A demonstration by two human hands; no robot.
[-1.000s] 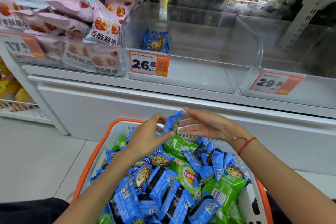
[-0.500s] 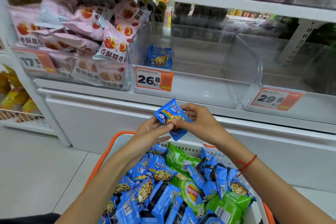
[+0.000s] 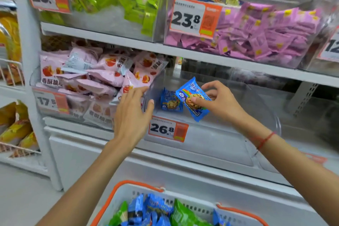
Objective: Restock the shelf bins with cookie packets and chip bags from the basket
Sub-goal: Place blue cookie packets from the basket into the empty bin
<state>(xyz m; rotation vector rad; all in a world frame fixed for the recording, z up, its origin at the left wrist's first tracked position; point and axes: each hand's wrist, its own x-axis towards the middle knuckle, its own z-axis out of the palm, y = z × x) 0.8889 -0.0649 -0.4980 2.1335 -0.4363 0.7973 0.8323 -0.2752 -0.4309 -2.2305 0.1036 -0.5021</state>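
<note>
Over the clear bin [image 3: 211,145], right hand [image 3: 218,101] pinches a cookie packet [image 3: 192,99]; left hand [image 3: 132,113] spread.

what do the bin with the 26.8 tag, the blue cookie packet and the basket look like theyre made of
Bin: clear hard plastic, probably acrylic; you see through its walls, and the rim catches glare.
Blue cookie packet, pinched by the right hand: thin glossy printed film, crinkled, with a crimped end seal.
Basket: white moulded plastic with slotted walls and an orange rim, matte.
</note>
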